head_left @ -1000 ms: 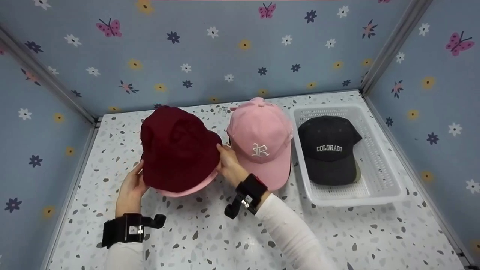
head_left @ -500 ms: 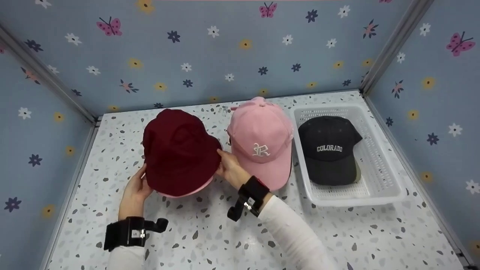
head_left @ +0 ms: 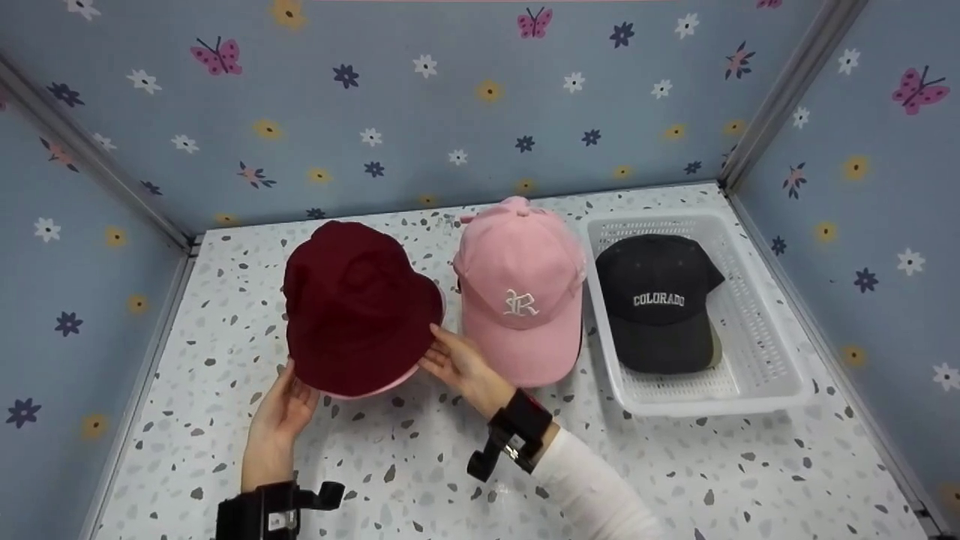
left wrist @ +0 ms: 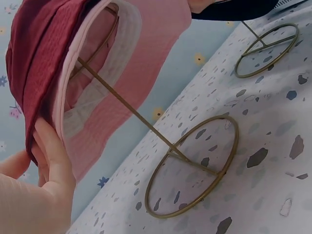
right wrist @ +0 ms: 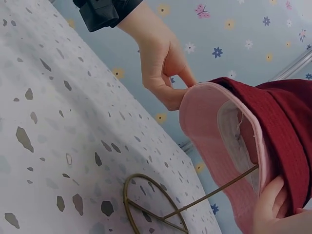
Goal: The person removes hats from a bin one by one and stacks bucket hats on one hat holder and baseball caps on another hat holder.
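A burgundy bucket hat [head_left: 356, 307] sits over a pink bucket hat, whose pink brim [head_left: 381, 388] shows below it. In the left wrist view both hats rest on the top of a brass wire stand [left wrist: 146, 121] with a ring base. My left hand [head_left: 281, 409] pinches the lower left edge of the burgundy brim, its fingers tucked between that brim and the pink one. At the right edge, my right hand [head_left: 465, 367] pinches the burgundy brim, thumb on top. The pink hat's crown is mostly hidden.
Right of the burgundy hat is a pink baseball cap [head_left: 521, 262] with white lettering. Beside it stands a white plastic basket [head_left: 765, 360] holding a black "COLORADO" cap [head_left: 658, 300]. Flower-patterned panels [head_left: 450, 97] enclose the speckled table [head_left: 420, 480] at the back and sides.
The burgundy hat has come down slightly and toward me over the pink one, and is now nearly still. Both hands have slid down along its brim, toward me.
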`<action>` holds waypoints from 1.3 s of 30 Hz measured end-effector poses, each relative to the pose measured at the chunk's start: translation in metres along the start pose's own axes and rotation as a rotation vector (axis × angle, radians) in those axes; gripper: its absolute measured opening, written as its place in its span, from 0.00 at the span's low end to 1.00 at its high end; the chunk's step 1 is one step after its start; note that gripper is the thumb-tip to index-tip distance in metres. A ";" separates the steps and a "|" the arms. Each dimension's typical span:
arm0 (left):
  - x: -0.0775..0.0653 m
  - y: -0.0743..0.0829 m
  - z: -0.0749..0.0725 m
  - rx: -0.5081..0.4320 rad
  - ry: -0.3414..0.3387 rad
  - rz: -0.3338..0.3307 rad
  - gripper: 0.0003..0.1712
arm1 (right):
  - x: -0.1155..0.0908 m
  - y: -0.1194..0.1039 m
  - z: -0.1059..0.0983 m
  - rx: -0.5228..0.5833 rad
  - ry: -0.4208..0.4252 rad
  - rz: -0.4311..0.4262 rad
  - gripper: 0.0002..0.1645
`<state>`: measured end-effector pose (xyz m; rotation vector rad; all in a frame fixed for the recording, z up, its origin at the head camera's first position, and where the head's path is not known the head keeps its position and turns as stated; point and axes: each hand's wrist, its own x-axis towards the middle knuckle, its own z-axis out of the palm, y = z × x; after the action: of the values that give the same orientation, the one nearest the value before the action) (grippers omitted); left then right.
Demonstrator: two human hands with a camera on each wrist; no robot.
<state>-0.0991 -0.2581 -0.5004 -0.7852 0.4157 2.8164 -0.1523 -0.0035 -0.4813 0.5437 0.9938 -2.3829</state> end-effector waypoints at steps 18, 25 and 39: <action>0.023 -0.004 -0.004 -0.012 0.120 -0.015 0.09 | 0.011 0.013 -0.004 -0.176 0.078 -0.047 0.17; 0.032 -0.005 -0.002 -0.072 0.193 -0.018 0.06 | 0.016 0.014 -0.004 -0.193 0.108 -0.035 0.22; 0.037 -0.004 -0.001 -0.059 0.214 -0.021 0.02 | 0.022 0.016 -0.005 -0.238 0.115 -0.047 0.13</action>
<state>-0.1288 -0.2511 -0.5215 -1.1018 0.3546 2.7464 -0.1598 -0.0159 -0.5050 0.5779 1.3338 -2.2514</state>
